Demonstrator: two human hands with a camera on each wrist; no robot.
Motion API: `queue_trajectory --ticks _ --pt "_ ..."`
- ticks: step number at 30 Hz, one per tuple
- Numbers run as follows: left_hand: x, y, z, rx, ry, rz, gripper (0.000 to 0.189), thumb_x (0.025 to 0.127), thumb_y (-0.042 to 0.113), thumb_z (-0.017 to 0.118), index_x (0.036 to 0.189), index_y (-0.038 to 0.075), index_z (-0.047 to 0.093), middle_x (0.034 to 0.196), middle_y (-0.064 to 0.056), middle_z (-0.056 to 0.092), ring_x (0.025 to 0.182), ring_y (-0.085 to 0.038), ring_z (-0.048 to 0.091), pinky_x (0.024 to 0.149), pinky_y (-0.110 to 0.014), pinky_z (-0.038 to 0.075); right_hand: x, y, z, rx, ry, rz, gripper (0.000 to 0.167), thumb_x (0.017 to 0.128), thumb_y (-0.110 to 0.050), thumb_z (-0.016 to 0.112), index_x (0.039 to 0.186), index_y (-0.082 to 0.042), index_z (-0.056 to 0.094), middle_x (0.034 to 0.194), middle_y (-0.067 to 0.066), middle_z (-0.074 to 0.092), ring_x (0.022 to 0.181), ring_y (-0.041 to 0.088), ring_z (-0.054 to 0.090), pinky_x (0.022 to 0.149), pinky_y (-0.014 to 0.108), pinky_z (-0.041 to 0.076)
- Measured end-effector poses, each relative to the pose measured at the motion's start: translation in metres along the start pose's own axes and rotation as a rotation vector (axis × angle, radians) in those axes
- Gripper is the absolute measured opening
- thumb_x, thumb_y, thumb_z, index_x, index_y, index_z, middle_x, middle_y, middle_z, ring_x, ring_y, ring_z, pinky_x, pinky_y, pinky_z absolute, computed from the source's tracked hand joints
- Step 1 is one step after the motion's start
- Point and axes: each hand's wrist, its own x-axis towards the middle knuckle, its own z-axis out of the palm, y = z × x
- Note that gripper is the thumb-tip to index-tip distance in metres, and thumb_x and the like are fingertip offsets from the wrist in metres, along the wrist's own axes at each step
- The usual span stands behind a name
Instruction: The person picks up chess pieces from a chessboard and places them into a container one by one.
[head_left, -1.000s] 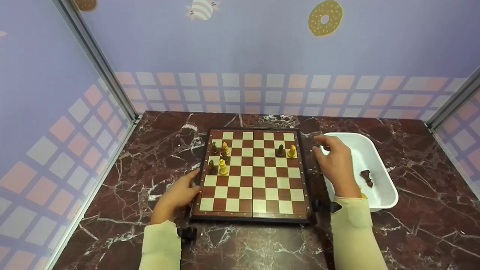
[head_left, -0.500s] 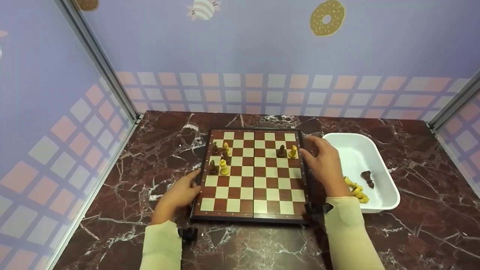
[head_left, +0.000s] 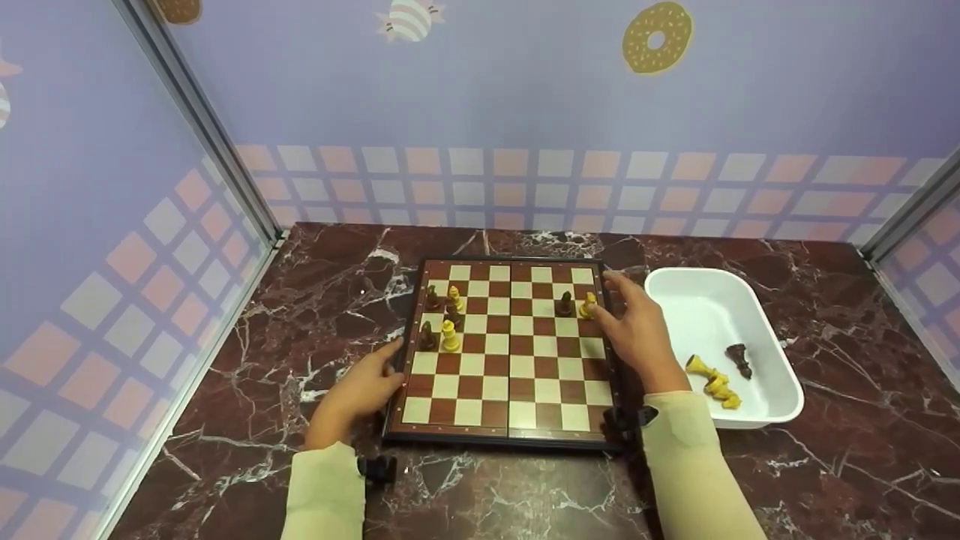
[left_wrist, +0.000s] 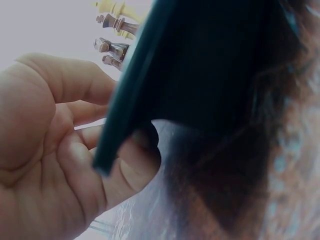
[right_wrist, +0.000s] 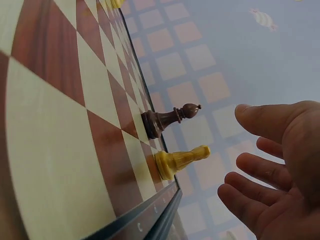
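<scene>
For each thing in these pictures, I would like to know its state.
Chessboard: unfolded flat
Dark bishop: standing upright
Yellow piece beside it: standing upright
Five pieces at the board's left: standing
White tray: open, holding pieces
Dark piece in the tray: lying down
Yellow pieces in the tray: lying down
Left hand: gripping the board's edge
Right hand: fingers relaxed

lilac wall (head_left: pixel 510 82), dk marbled tbl (head_left: pixel 337 289)
</scene>
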Motion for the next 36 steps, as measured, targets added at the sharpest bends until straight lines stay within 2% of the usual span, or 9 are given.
queue_trajectory --ticks 11,18,27,36 --pt "0.001 -0.002 0.001 0.010 0.006 -0.001 0.068 0.098 0.001 0.057 0.162 -0.006 0.035 0.074 0.000 0.051 0.056 -0.011 0.044 0.056 -0.028 0.043 0.006 0.004 0.005 0.005 -0.095 0.023 0.064 0.100 -0.015 0.073 0.157 0.000 0.048 0.147 0.030 0.056 0.135 0.047 0.054 0.115 0.062 0.037" --pt "0.002 -0.003 0.001 0.001 -0.004 0.009 0.068 0.098 -0.001 0.056 0.161 -0.008 0.034 0.073 -0.001 0.052 0.058 -0.012 0.045 0.057 -0.028 0.042 0.007 0.004 0.010 -0.014 -0.143 0.029 0.060 0.101 -0.015 0.071 0.155 0.002 0.050 0.149 0.031 0.053 0.134 0.047 0.056 0.113 0.060 0.041" --pt "0.002 0.000 0.001 0.007 0.001 -0.034 0.069 0.099 0.001 0.057 0.164 -0.002 0.033 0.078 -0.003 0.055 0.061 -0.012 0.047 0.059 -0.030 0.045 0.008 0.006 0.015 -0.056 -0.092 0.027 0.038 0.100 -0.012 0.069 0.135 0.003 0.068 0.138 0.027 0.064 0.124 0.045 0.062 0.108 0.057 0.046" --pt "0.001 0.000 0.000 -0.008 0.003 -0.036 0.068 0.097 0.001 0.055 0.162 -0.005 0.035 0.078 -0.002 0.053 0.058 -0.011 0.045 0.056 -0.028 0.043 0.010 0.006 0.021 -0.038 -0.030 0.067 0.026 0.098 -0.011 0.072 0.119 0.002 0.076 0.113 0.022 0.074 0.104 0.038 0.068 0.094 0.054 0.051"
